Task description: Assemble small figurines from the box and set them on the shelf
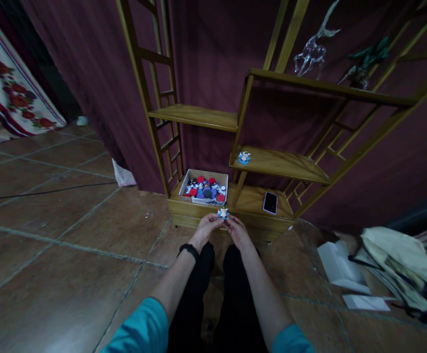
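Between the fingertips of my left hand (208, 229) and my right hand (238, 231) is a small figurine (223, 213), pale with blue parts. Both hands pinch it from its two sides, in front of the lowest shelf. Just behind it, a cardboard box (185, 189) on that shelf holds many small figurines with red, purple and dark round bases showing. A similar figurine (244, 157) on a blue base stands at the left end of the middle right shelf.
The wooden display rack (194, 116) has stepped shelves. A phone (270, 202) lies on its lowest board. A clear deer ornament (312, 53) and a green ornament (367, 61) stand on the upper right shelf. White boxes (341, 267) and a cream bag (400, 250) lie on the floor at right.
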A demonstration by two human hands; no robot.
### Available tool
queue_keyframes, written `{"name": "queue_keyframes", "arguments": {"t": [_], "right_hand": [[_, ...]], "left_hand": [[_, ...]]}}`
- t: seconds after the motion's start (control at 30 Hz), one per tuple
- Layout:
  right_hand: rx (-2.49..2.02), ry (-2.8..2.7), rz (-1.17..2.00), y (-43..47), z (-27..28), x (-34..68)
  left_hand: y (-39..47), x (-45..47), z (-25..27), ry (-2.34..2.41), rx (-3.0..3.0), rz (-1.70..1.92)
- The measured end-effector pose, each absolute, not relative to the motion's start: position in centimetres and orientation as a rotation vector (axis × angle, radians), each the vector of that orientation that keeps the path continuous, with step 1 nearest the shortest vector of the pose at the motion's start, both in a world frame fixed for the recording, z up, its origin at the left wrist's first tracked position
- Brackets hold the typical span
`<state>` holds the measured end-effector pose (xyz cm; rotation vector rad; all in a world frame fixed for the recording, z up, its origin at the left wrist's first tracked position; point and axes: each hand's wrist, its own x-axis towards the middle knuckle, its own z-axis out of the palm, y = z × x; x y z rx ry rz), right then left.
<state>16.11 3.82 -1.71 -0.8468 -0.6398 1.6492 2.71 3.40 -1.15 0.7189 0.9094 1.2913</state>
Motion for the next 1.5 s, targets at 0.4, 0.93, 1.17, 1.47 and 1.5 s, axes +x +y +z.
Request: {"name": "queue_keyframes", "arguments": {"t": [0.4,0.93,1.17,1.47,1.5], "right_hand": [[-0.851,-0.621,1.635,3.76,-1.83,16.04],[-0.855,-0.601,1.657,3.80,-1.79,16.07],[-0.812,-0.638,1.702,3.75,-1.68,16.22],[-0.804,-0.698,1.700,3.77,-1.81,16.14],[-0.800,-0.699,1.691,3.79,-1.83,16.14]], "left_hand": [[3.50,2.67,-1.37,0.936,0.756,1.327],[3.09,3.10,-0.61,1.016,0.786,1.360],[3.36,3.23,-0.88,1.054,0.845,1.394],[3.12,3.19,-0.69,1.023,0.919,1.388],[3.10,3.18,-0.67,1.014,0.917,1.385]]}}
